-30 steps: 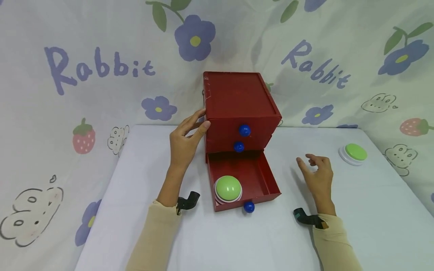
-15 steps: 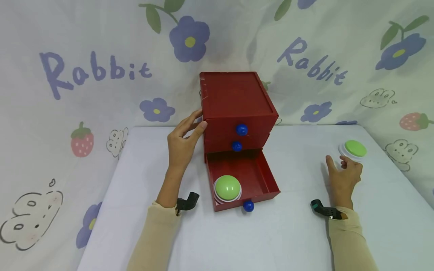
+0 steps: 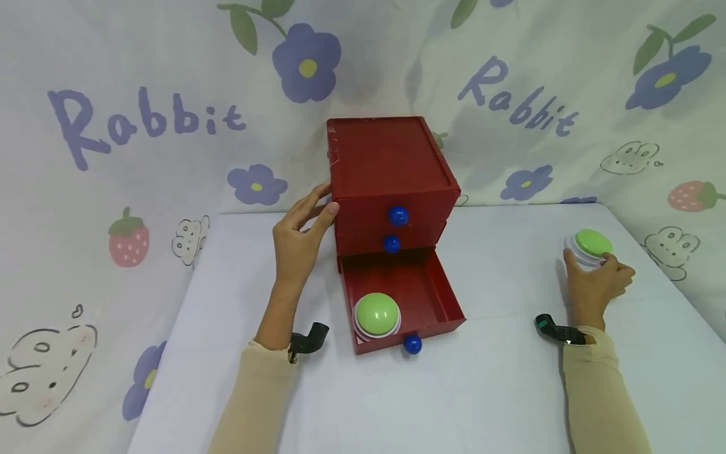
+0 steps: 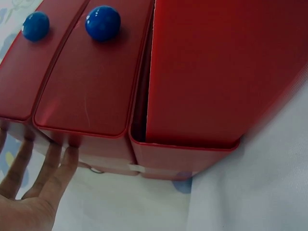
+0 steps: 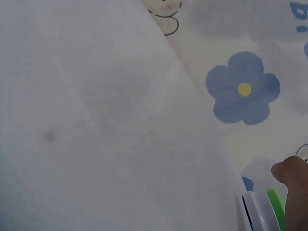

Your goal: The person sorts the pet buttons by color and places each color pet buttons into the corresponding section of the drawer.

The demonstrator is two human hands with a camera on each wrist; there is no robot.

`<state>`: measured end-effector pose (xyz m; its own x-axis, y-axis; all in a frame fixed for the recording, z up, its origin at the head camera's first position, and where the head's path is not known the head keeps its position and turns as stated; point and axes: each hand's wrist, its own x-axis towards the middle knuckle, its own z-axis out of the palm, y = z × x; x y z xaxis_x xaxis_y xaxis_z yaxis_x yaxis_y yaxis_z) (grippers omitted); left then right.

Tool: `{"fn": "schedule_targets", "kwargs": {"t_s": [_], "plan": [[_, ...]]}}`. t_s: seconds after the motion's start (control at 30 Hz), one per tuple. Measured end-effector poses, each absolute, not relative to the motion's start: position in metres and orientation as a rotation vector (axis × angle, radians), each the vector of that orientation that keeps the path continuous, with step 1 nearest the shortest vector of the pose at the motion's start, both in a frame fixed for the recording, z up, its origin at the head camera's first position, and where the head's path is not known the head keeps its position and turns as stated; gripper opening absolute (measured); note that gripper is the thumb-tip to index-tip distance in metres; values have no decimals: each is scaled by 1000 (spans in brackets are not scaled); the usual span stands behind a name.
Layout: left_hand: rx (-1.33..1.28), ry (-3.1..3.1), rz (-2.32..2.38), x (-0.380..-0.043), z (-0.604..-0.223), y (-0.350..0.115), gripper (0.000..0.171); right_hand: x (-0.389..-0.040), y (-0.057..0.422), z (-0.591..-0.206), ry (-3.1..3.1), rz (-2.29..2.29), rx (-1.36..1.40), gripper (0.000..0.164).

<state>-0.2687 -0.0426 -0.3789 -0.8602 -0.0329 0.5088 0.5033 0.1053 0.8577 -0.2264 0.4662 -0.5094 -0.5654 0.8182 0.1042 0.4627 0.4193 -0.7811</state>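
My left hand [image 3: 296,246] rests against the left side of a red drawer cabinet [image 3: 391,157], its fingers extended. In the left wrist view those fingers [image 4: 48,178] reach along the cabinet's side, beside two shut drawers. The bottom drawer [image 3: 422,287] is pulled out, with a green dome push button [image 3: 377,313] on a white base in its front left corner. At the table's far right, my right hand [image 3: 595,287] holds a second green-and-white push button [image 3: 593,242] between thumb and index finger. In the right wrist view the thumb [image 5: 291,171] partly hides this button [image 5: 262,209].
The cabinet stands at the back of a white table [image 3: 488,378]. Blue ball knobs, such as the top one [image 3: 398,215], stick out from the drawer fronts. A printed cloth backdrop [image 3: 170,57] hangs behind and beside the table.
My right hand has moved right and forward from the middle right of the table to the far-right push button, its thumb and index spreading around it. My left hand has stayed at the cabinet.
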Motion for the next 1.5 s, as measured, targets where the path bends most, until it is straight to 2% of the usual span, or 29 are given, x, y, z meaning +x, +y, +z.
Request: {"fn": "schedule_targets", "kwargs": {"t_s": [0.5,0.83,1.03,1.5], "plan": [[-487,-1970,-1846,-273,-381,-44,41,-241,496,-509,-2277,882,-1155,100],[-499,-1971,-1840,-273,-378,-41,41,-242,507,-501,-2298,863,-1196,98],[-477,-1963,-1834,-272,-379,-45,41,-246,498,-506,-2245,934,-1122,98],[-492,-1953,-1847,-274,-384,-44,41,-239,469,-511,-2245,1022,-869,85]]}}
